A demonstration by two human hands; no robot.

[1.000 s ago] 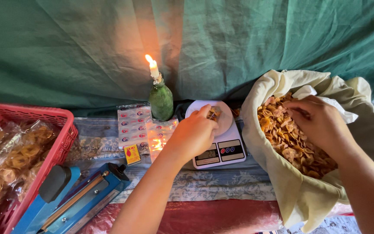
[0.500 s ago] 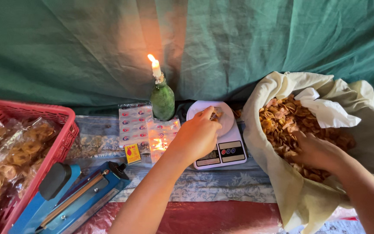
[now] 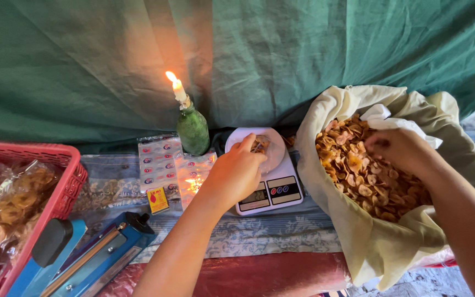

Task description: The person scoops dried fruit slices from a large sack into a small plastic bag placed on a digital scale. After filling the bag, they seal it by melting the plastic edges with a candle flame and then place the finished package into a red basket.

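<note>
Chips (image 3: 358,170): golden fried slices fill the open mouth of a cream cloth sack (image 3: 358,236) at the right of the work surface; a small portion also lies on the scale platform.
Scale (image 3: 268,184): white digital kitchen scale, round platform at the rear, lit display at the front, standing just left of the sack.
Left hand (image 3: 237,170): rests over the scale platform, fingers curled and pinched around a small clump of chips at the platform's centre; grip nearly closed.
Right hand (image 3: 399,148): inside the sack mouth, above the chip heap, fingers bunched together and pointing down; whether chips are held between them cannot be told.
Candle (image 3: 177,88): lit, seated in the neck of a green bottle (image 3: 192,131) behind and left of the scale.
Sachet strips (image 3: 160,162): clear packets lying flat, left of the bottle.
Basket (image 3: 61,181): red plastic, far left, holding bagged chips.
Heat sealer (image 3: 83,258): blue, lower left, in front of the basket.
Backdrop (image 3: 83,55): green cloth hung behind the whole surface.
</note>
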